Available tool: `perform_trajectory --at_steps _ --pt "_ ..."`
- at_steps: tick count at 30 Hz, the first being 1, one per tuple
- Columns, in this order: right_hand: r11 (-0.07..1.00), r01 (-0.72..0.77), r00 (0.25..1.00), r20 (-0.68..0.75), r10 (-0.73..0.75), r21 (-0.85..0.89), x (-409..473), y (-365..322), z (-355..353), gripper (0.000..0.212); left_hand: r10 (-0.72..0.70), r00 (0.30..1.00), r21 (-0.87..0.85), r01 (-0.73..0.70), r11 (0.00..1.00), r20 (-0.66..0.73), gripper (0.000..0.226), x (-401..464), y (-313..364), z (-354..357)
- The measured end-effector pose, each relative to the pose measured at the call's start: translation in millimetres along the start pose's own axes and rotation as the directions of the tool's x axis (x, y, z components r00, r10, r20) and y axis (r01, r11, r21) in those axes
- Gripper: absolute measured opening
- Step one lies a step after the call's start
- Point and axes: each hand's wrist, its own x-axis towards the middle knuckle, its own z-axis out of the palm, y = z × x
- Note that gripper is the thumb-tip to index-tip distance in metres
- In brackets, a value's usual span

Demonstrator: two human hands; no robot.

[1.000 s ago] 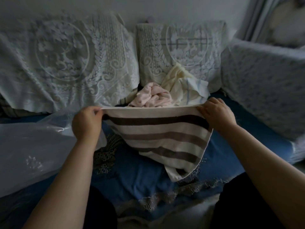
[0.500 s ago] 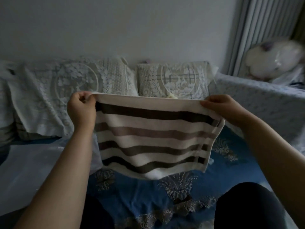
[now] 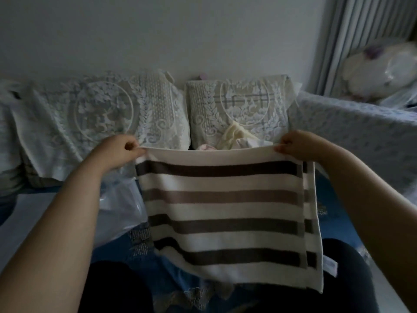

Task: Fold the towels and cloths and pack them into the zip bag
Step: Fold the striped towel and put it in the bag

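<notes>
Hands (image 3: pixel 117 150) (image 3: pixel 297 145) pinch striped towel's (image 3: pixel 221 213) top corners.

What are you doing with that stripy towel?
A person is holding up a white towel with brown stripes, the left hand and right hand each pinching a top corner so it hangs in front of them. It looks doubled over already. Behind it, a pile of cream and pink cloths waits on the sofa, unfolded. A clear plastic zip bag lies to the left.
</notes>
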Motion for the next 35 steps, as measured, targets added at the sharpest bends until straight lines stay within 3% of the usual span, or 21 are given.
perform_trajectory --at_steps 2,3,5,6,7,8,10,11,13,14,17,18,19,21,23,25,27,29,31,33,35 --pt "0.998 -0.051 0.998 -0.033 0.052 0.028 8.5 7.7 15.8 0.03 0.086 0.979 -0.408 -0.002 0.913 0.187 0.042 -5.3 0.8 0.7" --pt "0.996 -0.064 0.997 -0.045 0.067 0.067 10.7 10.7 22.2 0.03 0.139 0.954 -0.61 0.053 0.791 0.264 0.044 -7.3 -1.0 2.9" --pt "0.988 -0.05 0.998 -0.031 0.055 0.149 12.6 14.4 32.7 0.031 0.413 0.839 -0.907 0.203 0.368 0.356 0.038 -6.1 -8.9 12.6" --pt "0.98 -0.036 0.999 -0.013 0.039 0.194 12.8 15.8 36.5 0.03 0.587 0.746 -0.945 0.301 0.124 0.315 0.034 -6.7 -8.3 17.7" --pt "0.968 -0.024 1.0 0.01 0.023 0.251 12.8 17.4 38.8 0.025 0.658 0.707 -0.926 0.376 -0.038 0.26 0.031 -8.8 -5.1 20.7" --pt "0.951 -0.019 0.999 0.031 0.01 0.308 12.2 18.8 39.4 0.021 0.656 0.723 -0.928 0.362 -0.089 0.219 0.028 -8.4 -5.0 17.1" --pt "0.919 -0.004 0.997 0.068 -0.025 0.393 9.2 21.1 35.6 0.018 0.651 0.728 -0.931 0.354 -0.086 0.217 0.027 -8.7 -1.1 12.6" --pt "0.903 0.004 0.996 0.084 -0.044 0.429 7.7 21.8 32.2 0.018 0.591 0.77 -0.956 0.293 0.007 0.24 0.026 -10.6 2.6 5.7" --pt "0.849 0.012 0.994 0.088 -0.069 0.528 4.7 23.0 23.3 0.021 0.339 0.924 -0.939 0.055 0.339 0.177 0.025 -8.5 5.2 -12.7" --pt "0.794 0.005 0.993 0.091 -0.076 0.608 3.5 23.9 18.3 0.023 0.256 0.958 -0.875 -0.014 0.484 0.126 0.027 -4.6 3.0 -19.9" --pt "0.563 -0.025 0.98 0.132 -0.149 0.826 6.8 23.0 6.5 0.013 0.17 0.972 -0.457 -0.079 0.886 0.164 0.031 10.2 -5.3 -28.9" --pt "0.587 -0.022 0.977 0.143 -0.16 0.809 12.5 20.7 6.6 0.015 0.116 0.976 -0.231 -0.072 0.97 0.182 0.038 16.3 -9.8 -24.9" --pt "0.689 -0.001 0.977 0.149 -0.155 0.725 21.5 17.4 9.0 0.021 0.056 0.983 0.004 -0.057 0.998 0.174 0.041 23.2 -13.8 -15.7" --pt "0.935 0.061 0.982 0.144 -0.118 0.349 44.3 7.3 19.5 0.024 -0.026 0.997 0.459 -0.009 0.889 0.069 0.037 31.3 -7.5 9.1" --pt "0.996 0.06 0.997 0.036 -0.062 0.069 63.9 -3.4 33.0 0.021 -0.038 0.998 0.666 0.055 0.744 -0.04 0.028 35.8 5.7 32.3" --pt "0.999 0.001 0.985 -0.174 0.007 0.048 70.3 -11.6 37.9 0.021 0.08 0.983 0.712 0.065 0.7 -0.168 0.017 38.2 11.0 44.4" --pt "0.993 0.011 0.899 -0.436 0.04 0.116 66.3 -14.7 36.8 0.021 0.23 0.915 0.674 0.059 0.737 -0.332 0.014 40.9 3.3 44.8" --pt "0.978 0.069 0.824 -0.564 0.054 0.194 60.0 -15.2 34.4 0.025 0.331 0.833 0.646 0.041 0.762 -0.443 0.012 40.1 -3.6 41.1" --pt "0.96 0.12 0.858 -0.512 0.028 0.254 55.6 -9.8 36.6 0.026 0.348 0.827 0.673 0.049 0.738 -0.441 0.011 33.9 -9.6 44.9" --pt "0.952 0.127 0.936 -0.351 -0.022 0.28 48.8 -0.1 46.2 0.021 0.307 0.881 0.701 0.038 0.712 -0.36 0.014 19.8 -14.4 56.2" --pt "0.972 0.102 0.99 -0.121 -0.077 0.21 36.5 9.1 63.3 0.018 0.201 0.971 0.749 -0.037 0.662 -0.131 0.017 -1.5 -19.6 72.3"
